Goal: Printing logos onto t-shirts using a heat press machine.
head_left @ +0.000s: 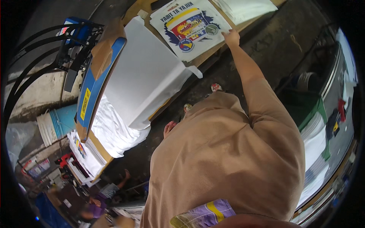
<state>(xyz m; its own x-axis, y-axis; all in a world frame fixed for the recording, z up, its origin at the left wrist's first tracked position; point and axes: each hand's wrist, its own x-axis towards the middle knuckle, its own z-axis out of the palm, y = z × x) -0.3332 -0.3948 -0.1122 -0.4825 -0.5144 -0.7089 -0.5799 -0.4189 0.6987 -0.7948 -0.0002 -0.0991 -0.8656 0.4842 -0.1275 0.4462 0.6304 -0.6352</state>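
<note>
My right hand (230,37) is closed on the right edge of a printed white sheet (207,43), which has a colourful design and tops a stack on a brown table (159,113) near the top centre. Left of the stack lies a large white sheet (135,76) with a folded-over corner. My left hand (169,127) hangs by my body, fingers curled and partly hidden; whatever it may hold cannot be made out.
A blue heat press (97,83) stands left, beside white fabric (119,136) and printed white pieces (87,159). Buckets (57,125) sit behind. Another person (99,205) is at lower left. More white stacks (243,9) lie top right; racked white items (315,148) are right.
</note>
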